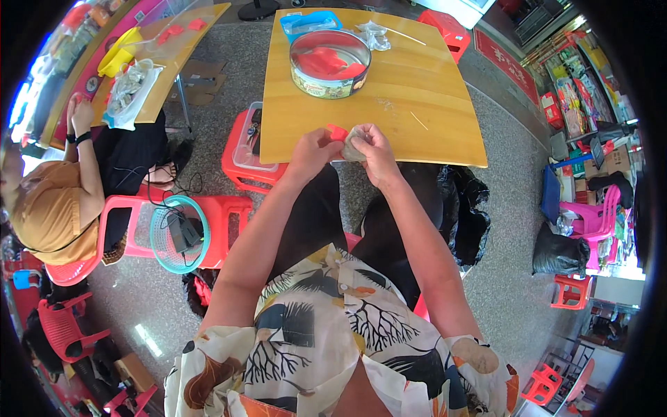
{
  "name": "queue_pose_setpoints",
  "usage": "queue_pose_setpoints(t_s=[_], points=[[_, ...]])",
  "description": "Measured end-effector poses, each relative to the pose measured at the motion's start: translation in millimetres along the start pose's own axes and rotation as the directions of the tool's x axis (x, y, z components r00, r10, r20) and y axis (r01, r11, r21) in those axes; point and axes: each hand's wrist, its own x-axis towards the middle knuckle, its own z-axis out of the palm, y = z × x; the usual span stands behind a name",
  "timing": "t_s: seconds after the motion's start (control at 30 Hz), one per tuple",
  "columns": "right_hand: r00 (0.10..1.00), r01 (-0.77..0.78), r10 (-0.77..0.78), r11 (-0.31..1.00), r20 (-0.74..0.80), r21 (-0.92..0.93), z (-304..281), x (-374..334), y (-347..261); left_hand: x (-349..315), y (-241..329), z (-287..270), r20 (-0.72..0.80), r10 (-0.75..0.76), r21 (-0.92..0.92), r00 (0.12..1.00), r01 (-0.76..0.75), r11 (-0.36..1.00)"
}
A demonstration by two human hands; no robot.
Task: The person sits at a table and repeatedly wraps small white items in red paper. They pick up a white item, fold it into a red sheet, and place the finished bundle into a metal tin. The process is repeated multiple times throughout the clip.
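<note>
Your hands: both meet at the near edge of the wooden table (389,104), just above your lap, well short of everything else on the top.
Left hand (314,149): fingers curled narrow and pinching a small red plastic piece (337,132), which sticks up past the fingertips toward the table.
Right hand (372,149): fingers closed around a small clear plastic bag (354,147), bunched so its long axis cannot be told.
The key relation: the red piece sits just left of the bag and touches or nearly touches it; the two hands are equally near, thumbs facing across the gap.
Farther up the table: a round tin (330,64) holding more red pieces, well apart from your hands, straight ahead.
Beyond it: a blue tray (309,21) and crumpled clear bags (375,33) at the far edge.
Off to your left: another person sits at a second table (174,48), hands away from yours.
</note>
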Motion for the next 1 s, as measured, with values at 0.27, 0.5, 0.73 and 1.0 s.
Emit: queue_pose_setpoints(t_s=[0.27, 0.5, 0.73, 1.0], points=[[0.867, 0.488, -0.407, 0.576, 0.288, -0.655, 15, -13, -24, -8, 26, -1, -0.002, -0.064, 0.051, 0.998, 0.064, 0.997], [0.96, 0.269, -0.248, 0.693, 0.129, -0.669, 18, -7, -32, -12, 29, -9, 0.126, -0.04, -0.024, 0.991, 0.043, 0.999], [0.764, 0.534, -0.56, 0.268, 0.321, -0.802, 31, -18, -23, -16, 42, -11, 0.066, -0.027, 0.003, 0.997, 0.027, 1.0], [0.915, 0.384, -0.318, 0.5, 0.248, -0.776, 26, -22, -32, -16, 46, -7, 0.042, 0.172, 0.17, 0.984, -0.177, 0.969]])
